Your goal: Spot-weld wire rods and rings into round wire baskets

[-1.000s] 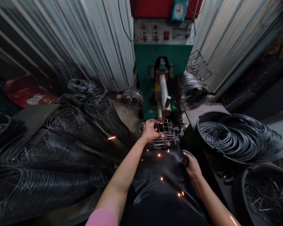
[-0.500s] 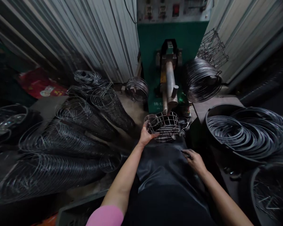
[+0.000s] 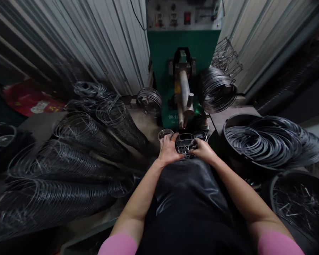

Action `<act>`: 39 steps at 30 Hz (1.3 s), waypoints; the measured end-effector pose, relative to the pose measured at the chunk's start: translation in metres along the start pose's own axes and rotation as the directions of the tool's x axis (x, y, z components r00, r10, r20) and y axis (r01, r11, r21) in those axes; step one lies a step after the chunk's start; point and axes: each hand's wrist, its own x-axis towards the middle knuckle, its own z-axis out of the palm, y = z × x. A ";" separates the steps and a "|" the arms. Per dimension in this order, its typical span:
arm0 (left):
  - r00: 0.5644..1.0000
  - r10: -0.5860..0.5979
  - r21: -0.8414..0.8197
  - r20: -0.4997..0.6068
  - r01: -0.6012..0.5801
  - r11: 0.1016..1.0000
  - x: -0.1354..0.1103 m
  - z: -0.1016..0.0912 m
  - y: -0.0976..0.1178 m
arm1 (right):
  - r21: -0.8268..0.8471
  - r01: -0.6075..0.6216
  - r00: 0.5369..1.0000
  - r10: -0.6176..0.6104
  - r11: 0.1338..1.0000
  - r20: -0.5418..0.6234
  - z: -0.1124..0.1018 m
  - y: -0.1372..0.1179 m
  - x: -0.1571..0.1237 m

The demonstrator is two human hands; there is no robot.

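Observation:
A small round wire basket (image 3: 184, 146) sits at the far edge of my black apron (image 3: 186, 191), just below the metal arm (image 3: 184, 95) of a green welding machine (image 3: 183, 46). My left hand (image 3: 168, 149) grips the basket's left side with its fingers curled over the rim. On the basket's right side my right hand (image 3: 203, 150) is closed on the wires. The basket is partly hidden between both hands.
Long stacks of wire baskets (image 3: 55, 170) lie on the left. Black tubs on the right hold wire rings (image 3: 268, 141) and short wire pieces (image 3: 300, 205). Bundles of rings (image 3: 218, 88) hang beside the machine. Corrugated metal walls (image 3: 95, 42) close in both sides.
The sparks have stopped. My right hand rose from the apron and took hold of the basket's right side. The basket came down from the machine's arm toward my lap.

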 end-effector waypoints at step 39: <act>0.995 -0.021 -0.127 0.099 0.033 0.991 0.038 0.001 -0.017 | -0.087 0.436 0.899 -0.430 0.896 0.080 0.009 0.017 0.014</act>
